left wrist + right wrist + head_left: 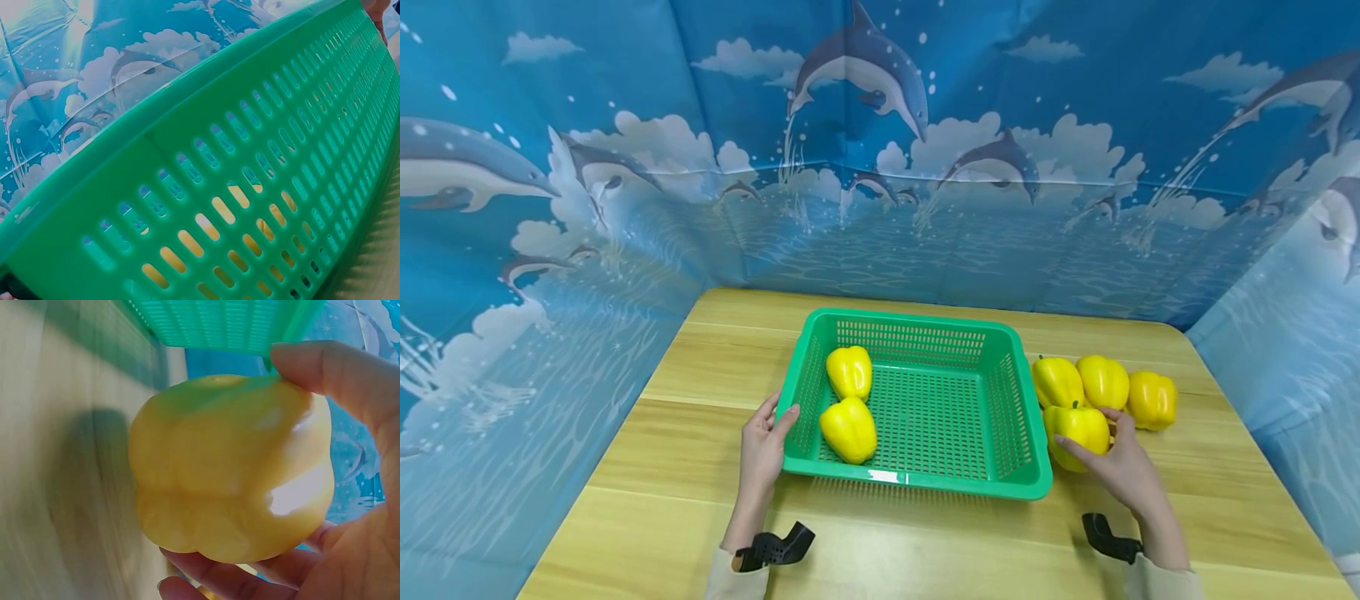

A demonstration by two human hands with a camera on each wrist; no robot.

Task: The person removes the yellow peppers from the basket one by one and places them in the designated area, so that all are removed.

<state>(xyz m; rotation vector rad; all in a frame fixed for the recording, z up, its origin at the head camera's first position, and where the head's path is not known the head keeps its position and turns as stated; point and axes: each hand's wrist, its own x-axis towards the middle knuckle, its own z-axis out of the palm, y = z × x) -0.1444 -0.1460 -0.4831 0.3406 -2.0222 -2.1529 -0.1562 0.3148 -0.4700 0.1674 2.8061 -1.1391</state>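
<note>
My right hand [1126, 477] grips a yellow bell pepper [1081, 432] with thumb and fingers on opposite sides, just right of the green basket [962, 485]. In the right wrist view that pepper [231, 469] fills the middle, and a shadow falls on the wood beside it. My left hand [762, 454] holds the basket's left rim, its thumb over the edge. Two yellow peppers lie inside the basket at the left, one pepper [850, 372] behind the other [850, 431]. The left wrist view shows the basket's slotted wall [181, 140], with yellow through the slots.
Three more yellow peppers, including a rightmost one [1153, 401], sit on the wooden table [662, 450] right of the basket, behind the held one. A blue dolphin-print curtain [880, 233] surrounds the table's back and sides. Each wrist wears a black bracket [782, 546].
</note>
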